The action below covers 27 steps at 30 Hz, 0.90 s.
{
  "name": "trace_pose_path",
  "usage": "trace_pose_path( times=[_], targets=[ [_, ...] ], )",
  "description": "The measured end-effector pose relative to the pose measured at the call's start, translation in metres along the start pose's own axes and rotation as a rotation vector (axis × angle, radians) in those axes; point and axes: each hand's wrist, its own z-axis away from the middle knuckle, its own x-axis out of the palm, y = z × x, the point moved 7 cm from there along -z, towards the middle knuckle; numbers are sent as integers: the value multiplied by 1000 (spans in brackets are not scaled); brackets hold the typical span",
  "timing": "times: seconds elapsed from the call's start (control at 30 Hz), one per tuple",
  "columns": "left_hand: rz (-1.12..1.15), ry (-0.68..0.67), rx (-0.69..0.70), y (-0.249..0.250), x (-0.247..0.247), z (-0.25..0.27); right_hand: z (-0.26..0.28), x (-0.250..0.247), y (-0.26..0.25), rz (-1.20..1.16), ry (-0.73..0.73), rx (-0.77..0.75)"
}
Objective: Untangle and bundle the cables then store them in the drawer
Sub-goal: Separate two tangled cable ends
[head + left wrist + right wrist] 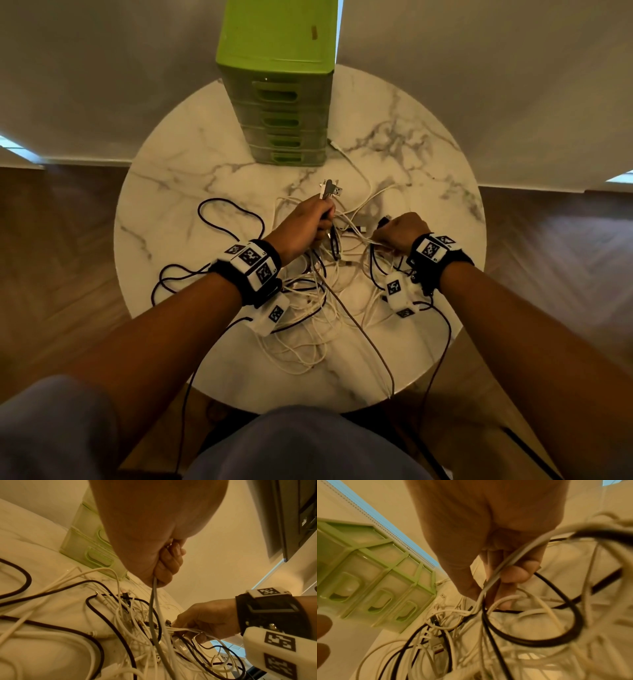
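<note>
White and black cables (318,301) lie knotted on the round marble desk (171,192) just before the green plastic drawer tower (284,113), left hand (305,226) clenched on gathered plug ends, right hand (400,229) pinching white strands, seemingly to tease the knot apart.
</note>
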Motion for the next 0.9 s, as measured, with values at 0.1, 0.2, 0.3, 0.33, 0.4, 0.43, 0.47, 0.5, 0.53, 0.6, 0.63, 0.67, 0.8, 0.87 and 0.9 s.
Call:
trace_pose_path(
  times=[0.1, 0.2, 0.3, 0.33, 0.4, 0.43, 0.47, 0.5, 0.53, 0.6, 0.63, 0.67, 0.8, 0.87, 0.9],
  targets=[
    [23, -7, 10, -1, 4, 4, 6, -1, -3, -24, -40, -32],
    [60, -18, 39, 0, 6, 9, 25, -20, -32, -6, 21, -257],
    [75, 3, 58, -2, 4, 13, 56, -62, -68, -217, 216, -534],
    [85, 11, 67, -1, 4, 16, 71, -79, -80, -335, 280, -618],
    [130, 16, 93, 0, 5, 20, 102, -110, -102, -562, 333, -740],
    [170, 19, 107, 1, 6, 22, 115, -121, -111, -652, 320, -784],
    [224, 22, 119, 4, 7, 24, 128, -127, -118, -715, 289, -818],
    [286, 28, 130, 6, 8, 27, 140, -128, -123, -739, 259, -847],
    [348, 36, 144, 9, 9, 31, 151, -123, -127, -731, 231, -868],
    [440, 58, 192, 18, 9, 39, 168, -101, -129, -642, 196, -898],
    [470, 79, 216, 20, 9, 42, 173, -85, -127, -577, 187, -907],
    [494, 103, 242, 24, 8, 47, 178, -68, -125, -507, 185, -921],
    [500, 142, 332, 32, 10, 63, 188, -25, -120, -418, 204, -1007],
    [462, 157, 337, 33, 11, 71, 190, -18, -121, -487, 184, -996],
    [422, 160, 346, 34, 11, 75, 191, -16, -121, -502, 175, -983]
  ],
)
